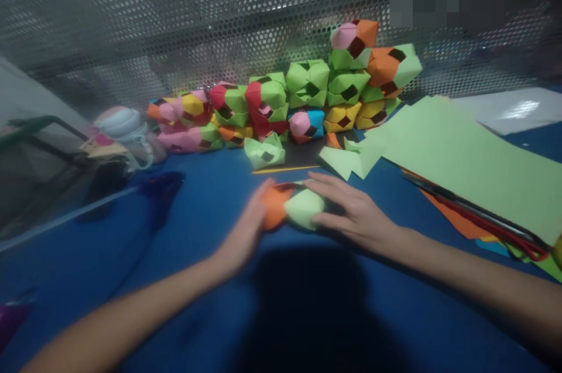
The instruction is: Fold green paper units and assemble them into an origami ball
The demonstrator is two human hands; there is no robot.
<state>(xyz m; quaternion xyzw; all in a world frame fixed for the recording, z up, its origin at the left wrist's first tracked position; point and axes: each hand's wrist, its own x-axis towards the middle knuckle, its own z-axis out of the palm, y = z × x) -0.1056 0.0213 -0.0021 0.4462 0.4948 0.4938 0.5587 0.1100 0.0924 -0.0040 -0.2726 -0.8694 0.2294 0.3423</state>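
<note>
Cupping an orange-and-green paper piece (pixel 302 209) between them, the half-curled left hand (pixel 249 218) and right hand (pixel 353 212) seem to be shaping it, the next press probably wanting gentle, even force.

Blue tabletop (pixel 193 320). Along back: multicoloured folded-paper blocks (pixel 262 95), stacked in row. Just before them: pale-green folded piece (pixel 274 147), thin yellow-orange strip (pixel 285 170). Left: blurred glue gun (pixel 164 197). Right: pale-green paper sheets (pixel 448 150), orange sheet (pixel 456 218) beneath.
</note>
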